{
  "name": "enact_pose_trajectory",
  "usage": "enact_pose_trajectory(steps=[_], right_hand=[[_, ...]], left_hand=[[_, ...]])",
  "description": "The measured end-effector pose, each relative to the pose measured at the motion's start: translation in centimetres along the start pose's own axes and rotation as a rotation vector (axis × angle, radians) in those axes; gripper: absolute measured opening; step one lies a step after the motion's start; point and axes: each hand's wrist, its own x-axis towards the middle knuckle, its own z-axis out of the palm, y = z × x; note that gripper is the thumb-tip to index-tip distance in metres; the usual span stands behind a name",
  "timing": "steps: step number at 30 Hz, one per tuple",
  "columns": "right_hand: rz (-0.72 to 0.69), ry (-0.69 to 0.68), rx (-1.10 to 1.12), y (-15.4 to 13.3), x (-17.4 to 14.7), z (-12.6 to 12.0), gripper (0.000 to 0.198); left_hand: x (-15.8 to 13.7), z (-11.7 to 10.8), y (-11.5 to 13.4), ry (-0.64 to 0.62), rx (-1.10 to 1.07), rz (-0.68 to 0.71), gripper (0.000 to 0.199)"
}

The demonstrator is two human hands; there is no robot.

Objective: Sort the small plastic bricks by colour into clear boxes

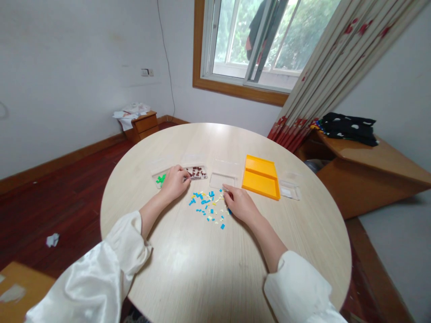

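Note:
My left hand (175, 181) has its fingers drawn together at a clear box of dark brown pieces (197, 172). Part of another clear box with green pieces (160, 180) shows just left of that hand. My right hand (239, 202) is closed in a pinch at the right edge of loose blue and pale yellow building bricks (209, 204), by the near edge of a clear box (222, 180) with no pieces visible inside. Whatever either hand pinches is too small or hidden to make out. Some bricks lie partly under my right hand.
A yellow two-part tray (261, 184) lies right of the clear box. Beyond it sits a small clear container (289, 190) with something white inside. The round table (202, 264) has a curved edge. A wooden cabinet (380, 166) stands right, a small drawer unit (145, 124) back left.

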Motion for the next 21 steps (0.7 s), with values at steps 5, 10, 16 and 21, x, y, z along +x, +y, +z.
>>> enact_pose_trajectory(steps=[5, 10, 16, 21], right_hand=[[0.028, -0.017, -0.087, -0.35, -0.18, -0.21, 0.038], [0.068, 0.003, -0.164, -0.31, -0.15, -0.36, 0.038], [0.102, 0.007, -0.212, -0.1, -0.05, -0.28, 0.039], [0.099, 0.007, -0.214, -0.03, -0.06, -0.3, 0.04]], left_hand=[[-0.12, -0.01, 0.24, -0.033, -0.043, 0.036, 0.015], [-0.16, -0.12, 0.02, -0.062, -0.102, 0.064, 0.014], [-0.24, -0.49, 0.02, -0.097, -0.133, 0.074, 0.012], [-0.36, -0.81, 0.31, -0.117, -0.132, 0.11, 0.013]])
